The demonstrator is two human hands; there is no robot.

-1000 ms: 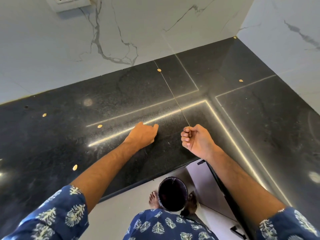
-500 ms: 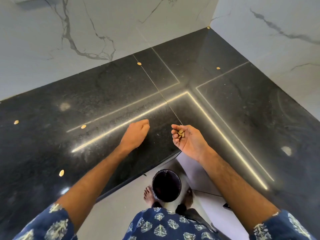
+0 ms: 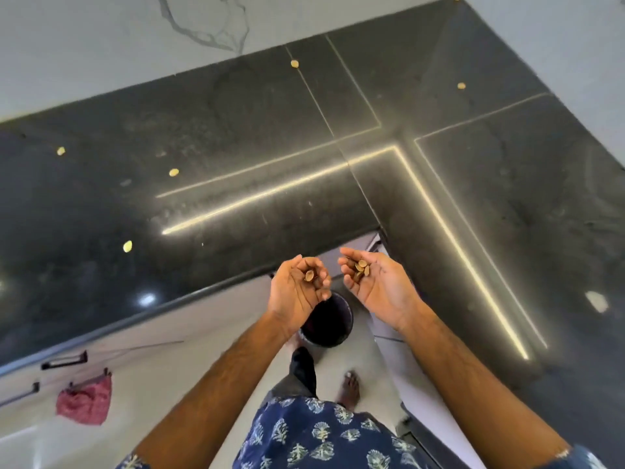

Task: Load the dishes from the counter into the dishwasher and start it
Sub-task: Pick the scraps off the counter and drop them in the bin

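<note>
- Your right hand [image 3: 378, 286] is cupped palm up, fingers loosely curled, with a small heap of tan shells [image 3: 361, 268] lying in the palm.
- Your left hand [image 3: 299, 289] is turned palm up too, its fingers curled further in, and one single shell [image 3: 309, 275] sits held against the fingertips.
- Both hands hover close together, not touching, just off the inner corner of the front edge of the black counter [image 3: 236, 137].
- Directly under them stands a dark round bin [image 3: 329, 321] on the pale floor, partly hidden by your left wrist.
- No dishes show on the counter, and you cannot tell from this view where the dishwasher is.
- What lies on the counter is more loose shells: one near the front edge at the left [image 3: 127, 246], one further back [image 3: 174, 172], one toward the left edge [image 3: 61, 150], one on the seam near the back wall [image 3: 294, 64], and one on the right wing near the back corner [image 3: 461, 85].
- Below the counter's front edge at the left are pale drawer fronts with dark handles [image 3: 64, 360], and a pink cloth [image 3: 84, 402] hangs from one of them.
- Your blue patterned garment [image 3: 314, 434] fills the bottom, with a bare foot [image 3: 350, 390] on the floor beside the bin.
</note>
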